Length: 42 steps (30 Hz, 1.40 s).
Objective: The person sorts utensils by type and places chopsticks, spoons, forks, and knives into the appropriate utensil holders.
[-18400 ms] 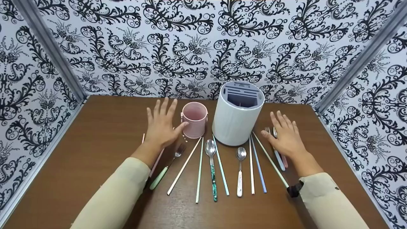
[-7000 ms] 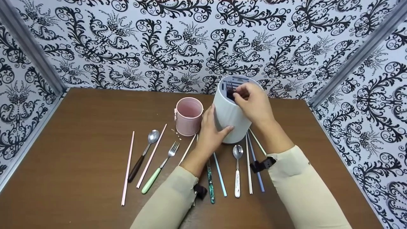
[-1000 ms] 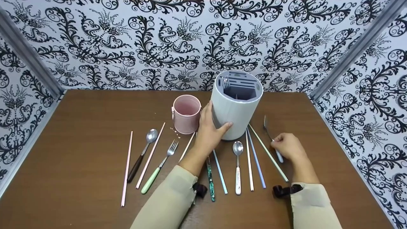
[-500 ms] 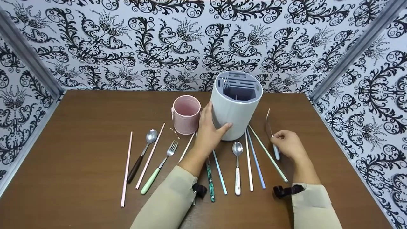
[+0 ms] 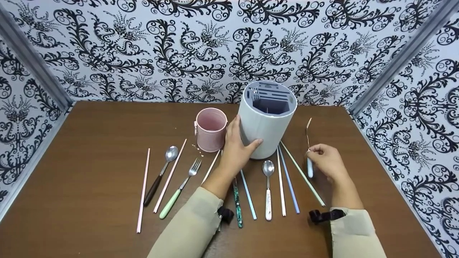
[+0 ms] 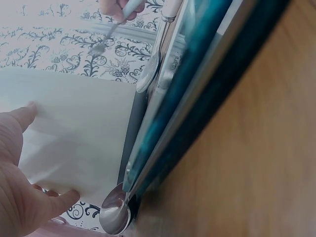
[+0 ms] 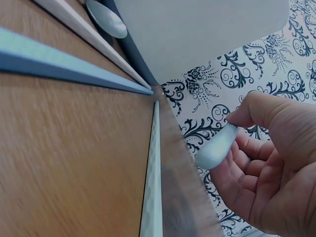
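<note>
In the head view my left hand [image 5: 235, 148] holds the left side of a white cylindrical cutlery holder [image 5: 267, 134], thumb across its front. A fork's tines [image 5: 255, 94] stick up from the holder's left slot. To the right of it, my right hand [image 5: 328, 161] pinches a fork with a light blue handle [image 5: 310, 168], tines upward, lifted off the table. The right wrist view shows its handle end [image 7: 215, 150] between thumb and fingers. In the left wrist view, my left hand [image 6: 24, 177] spreads against the white holder wall.
A pink cup [image 5: 211, 134] stands left of the holder, with white crumbs nearby. In front lie several chopsticks, a white-handled spoon [image 5: 268, 190], a teal-handled spoon [image 5: 237, 204], a green-handled fork [image 5: 179, 190] and a dark-handled spoon [image 5: 161, 175]. Patterned walls enclose the brown table [image 5: 89, 161].
Over the last second my right hand has raised the blue-handled fork and turned it more upright. Since the earliest frame, the other right-hand fork has left the table and tines show in the holder.
</note>
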Motion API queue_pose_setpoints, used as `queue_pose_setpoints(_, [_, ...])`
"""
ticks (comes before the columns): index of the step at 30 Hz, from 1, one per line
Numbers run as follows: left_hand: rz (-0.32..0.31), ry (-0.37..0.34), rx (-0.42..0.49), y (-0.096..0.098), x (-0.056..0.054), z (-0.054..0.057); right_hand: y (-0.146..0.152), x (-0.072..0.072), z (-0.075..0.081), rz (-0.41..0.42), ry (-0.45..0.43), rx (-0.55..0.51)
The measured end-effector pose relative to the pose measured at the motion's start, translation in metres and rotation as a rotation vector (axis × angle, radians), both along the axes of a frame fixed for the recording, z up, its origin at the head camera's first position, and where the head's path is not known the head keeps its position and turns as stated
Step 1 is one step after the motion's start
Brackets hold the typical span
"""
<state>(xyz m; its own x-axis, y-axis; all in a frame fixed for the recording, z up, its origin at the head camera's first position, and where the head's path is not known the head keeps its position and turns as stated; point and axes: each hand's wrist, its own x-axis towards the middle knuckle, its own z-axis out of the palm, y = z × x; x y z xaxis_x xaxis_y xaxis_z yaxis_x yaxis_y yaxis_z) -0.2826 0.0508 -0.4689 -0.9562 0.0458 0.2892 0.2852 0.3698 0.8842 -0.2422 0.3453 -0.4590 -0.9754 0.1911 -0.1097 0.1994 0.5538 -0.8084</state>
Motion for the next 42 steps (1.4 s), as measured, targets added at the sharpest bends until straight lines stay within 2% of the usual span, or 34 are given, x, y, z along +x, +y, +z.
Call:
queue_pose_setpoints(6, [0.001, -0.002, 0.005, 0.0, 0.0, 0.0, -0.003, 0.001, 0.007, -0.015, 0.031, -0.056])
queue_pose_setpoints(15, [-0.005, 0.012, 0.001, 0.0, -0.001, 0.0, -0.007, 0.0, 0.009, -0.026, 0.108, -0.16])
queue_pose_setpoints(22, [-0.002, 0.006, 0.01, 0.0, -0.001, 0.002, -0.007, -0.002, 0.01, -0.055, 0.139, -0.149])
queue_pose_setpoints(28, [-0.001, -0.01, 0.002, 0.0, 0.0, 0.001, -0.009, -0.002, 0.01, -0.087, 0.17, -0.199])
queue_pose_setpoints(37, [0.002, -0.002, 0.0, 0.0, 0.0, 0.0, -0.022, 0.003, 0.022, -0.106, 0.257, -0.28])
queue_pose_setpoints(42, [-0.002, 0.027, -0.007, 0.0, 0.0, 0.001, -0.032, 0.007, 0.032, -0.11, 0.303, -0.341])
